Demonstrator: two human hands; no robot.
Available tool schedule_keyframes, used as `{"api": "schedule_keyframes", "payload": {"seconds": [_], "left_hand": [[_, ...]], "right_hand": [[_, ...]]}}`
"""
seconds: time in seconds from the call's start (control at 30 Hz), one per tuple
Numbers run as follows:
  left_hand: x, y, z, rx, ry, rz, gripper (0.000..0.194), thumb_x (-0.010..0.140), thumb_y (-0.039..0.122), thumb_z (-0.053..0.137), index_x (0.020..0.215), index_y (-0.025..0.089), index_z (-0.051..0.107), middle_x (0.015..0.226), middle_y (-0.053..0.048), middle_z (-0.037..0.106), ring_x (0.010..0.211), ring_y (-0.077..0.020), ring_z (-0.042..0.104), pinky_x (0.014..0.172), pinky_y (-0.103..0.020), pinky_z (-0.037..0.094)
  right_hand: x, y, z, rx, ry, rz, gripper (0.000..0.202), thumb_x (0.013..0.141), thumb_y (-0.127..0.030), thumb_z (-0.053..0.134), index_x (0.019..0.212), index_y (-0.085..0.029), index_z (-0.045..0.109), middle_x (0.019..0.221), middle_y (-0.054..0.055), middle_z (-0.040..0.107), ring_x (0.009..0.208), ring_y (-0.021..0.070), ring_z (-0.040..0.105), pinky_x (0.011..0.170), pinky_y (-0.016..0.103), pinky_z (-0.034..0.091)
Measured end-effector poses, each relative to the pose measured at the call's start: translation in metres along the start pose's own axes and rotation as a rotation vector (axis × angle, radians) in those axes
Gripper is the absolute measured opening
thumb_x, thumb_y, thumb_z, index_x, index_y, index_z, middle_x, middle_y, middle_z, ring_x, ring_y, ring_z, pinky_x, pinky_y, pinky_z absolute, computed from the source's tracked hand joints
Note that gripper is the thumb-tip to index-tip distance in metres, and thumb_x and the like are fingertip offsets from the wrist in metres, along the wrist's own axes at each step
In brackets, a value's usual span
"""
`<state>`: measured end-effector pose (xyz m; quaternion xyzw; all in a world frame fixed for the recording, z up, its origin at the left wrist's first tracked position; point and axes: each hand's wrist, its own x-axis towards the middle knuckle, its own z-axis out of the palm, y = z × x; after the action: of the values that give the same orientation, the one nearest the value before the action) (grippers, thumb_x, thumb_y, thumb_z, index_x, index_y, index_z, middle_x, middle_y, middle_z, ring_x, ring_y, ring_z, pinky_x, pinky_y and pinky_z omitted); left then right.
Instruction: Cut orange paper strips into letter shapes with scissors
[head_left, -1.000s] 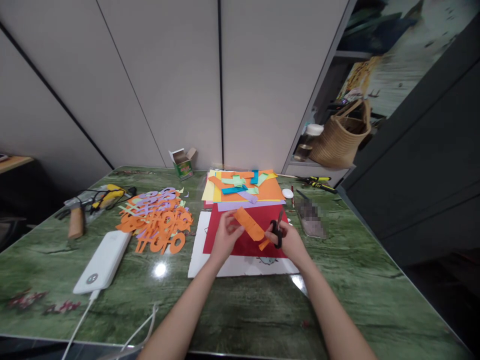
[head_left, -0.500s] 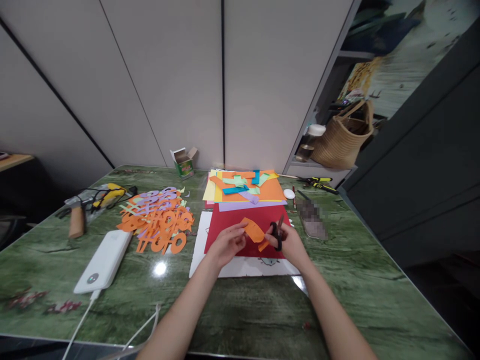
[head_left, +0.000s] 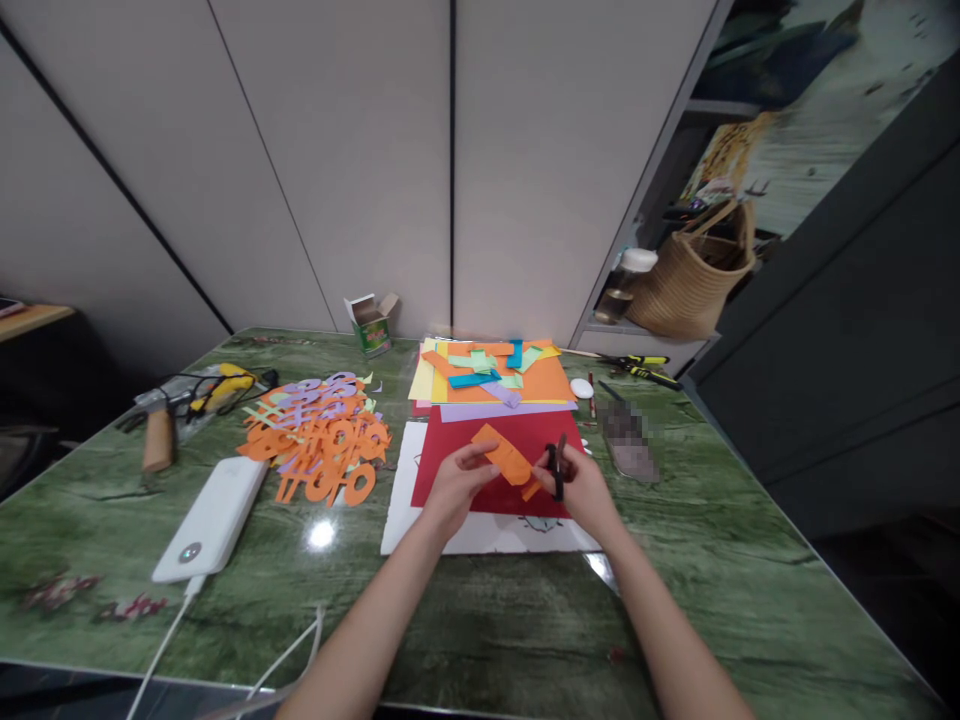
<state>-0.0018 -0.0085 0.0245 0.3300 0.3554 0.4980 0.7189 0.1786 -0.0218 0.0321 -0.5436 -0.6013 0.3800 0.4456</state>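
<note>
A folded-looking piece of orange paper (head_left: 510,460) hangs between my hands above a red sheet (head_left: 450,450). My left hand (head_left: 459,488) has its left part between thumb and fingers. My right hand (head_left: 589,495) grips black-handled scissors (head_left: 557,470), blades pointing up and away from the paper. The fingertips of that same hand pinch the right end of the orange paper. A smaller orange strip (head_left: 531,488) shows just below that end. Beneath the red sheet lies a white sheet (head_left: 405,500) with a partly hidden drawing.
To the left lies a heap of orange, purple and green paper cutouts (head_left: 330,435), beside a white power bank (head_left: 210,520) on a cable. Behind the red sheet are coloured sheets with folded strips (head_left: 551,380). A phone (head_left: 631,440) and pliers (head_left: 649,370) are at right; a small box (head_left: 371,330) stands behind.
The orange paper has opened out longer towards the upper left. My left thumb and fingers have shifted along it. The right hand keeps the scissors almost in place.
</note>
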Motion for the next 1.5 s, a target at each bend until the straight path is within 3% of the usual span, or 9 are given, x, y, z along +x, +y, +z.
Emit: {"api": "schedule_keyframes", "payload": {"seconds": [0.17,0.3,0.43,0.53,0.63,0.73,0.97,1.5], "left_hand": [[0.002,-0.003,-0.001,-0.019,0.003,-0.069,0.043,0.055,0.018,0.071,0.097,0.015,0.06,0.085,-0.006,0.06,0.069,-0.0107,0.057,0.059,-0.02,0.041],[0.007,-0.007,-0.006,0.11,0.168,0.102,0.042,0.055,0.021,0.07,0.095,0.013,0.061,0.078,-0.005,0.061,0.067,-0.0117,0.056,0.061,-0.022,0.042],[0.01,-0.004,-0.01,0.29,0.292,0.27,0.04,0.057,0.024,0.068,0.096,0.015,0.061,0.063,-0.001,0.06,0.06,-0.0114,0.054,0.058,-0.023,0.041],[0.009,0.0,-0.01,0.311,0.267,0.276,0.042,0.058,0.024,0.067,0.098,0.014,0.06,0.063,-0.001,0.061,0.061,-0.0118,0.054,0.059,-0.023,0.041],[0.009,0.0,-0.01,0.248,0.229,0.246,0.04,0.058,0.023,0.067,0.097,0.014,0.06,0.08,-0.005,0.063,0.068,-0.0125,0.056,0.063,-0.023,0.042],[0.009,-0.001,-0.01,0.184,0.175,0.207,0.041,0.058,0.023,0.067,0.097,0.014,0.06,0.095,-0.008,0.061,0.075,-0.0142,0.057,0.067,-0.024,0.043],[0.007,-0.002,-0.009,0.258,0.128,0.169,0.039,0.055,0.022,0.069,0.093,0.014,0.062,0.086,-0.006,0.063,0.066,-0.0122,0.056,0.062,-0.023,0.043],[0.009,-0.004,-0.015,0.267,-0.005,0.054,0.039,0.057,0.021,0.069,0.095,0.014,0.062,0.085,-0.007,0.064,0.071,-0.0149,0.059,0.067,-0.026,0.044]], "right_hand": [[0.001,0.0,0.001,-0.012,0.022,0.011,0.02,0.065,-0.034,0.061,0.07,-0.017,0.051,0.063,0.0,0.053,0.055,0.0118,0.046,0.05,0.022,0.037],[-0.002,-0.009,-0.004,0.02,0.035,0.032,0.023,0.065,-0.036,0.062,0.068,-0.018,0.049,0.059,-0.001,0.051,0.053,0.0111,0.045,0.048,0.021,0.036],[-0.01,-0.023,-0.017,0.061,-0.334,0.091,0.03,0.072,-0.045,0.052,0.068,-0.016,0.049,0.057,0.001,0.055,0.048,0.0096,0.046,0.044,0.019,0.035],[-0.014,-0.024,-0.025,-0.002,-0.724,0.237,0.039,0.075,-0.051,0.045,0.066,-0.014,0.05,0.055,0.002,0.058,0.037,0.0063,0.04,0.035,0.017,0.029],[-0.016,-0.02,-0.027,-0.08,-0.916,0.323,0.042,0.075,-0.053,0.044,0.063,-0.013,0.05,0.056,0.003,0.06,0.034,0.0058,0.042,0.033,0.016,0.028],[-0.015,-0.016,-0.026,-0.079,-0.912,0.321,0.045,0.076,-0.054,0.041,0.061,-0.012,0.051,0.057,0.003,0.061,0.034,0.0054,0.042,0.032,0.015,0.028],[-0.014,-0.016,-0.025,-0.066,-0.908,0.325,0.047,0.075,-0.056,0.041,0.061,-0.012,0.051,0.055,0.003,0.061,0.032,0.0051,0.041,0.032,0.016,0.028],[-0.014,-0.009,-0.026,-0.101,-0.954,0.307,0.044,0.076,-0.053,0.042,0.06,-0.012,0.051,0.049,-0.001,0.055,0.03,0.004,0.036,0.03,0.015,0.024]]}}
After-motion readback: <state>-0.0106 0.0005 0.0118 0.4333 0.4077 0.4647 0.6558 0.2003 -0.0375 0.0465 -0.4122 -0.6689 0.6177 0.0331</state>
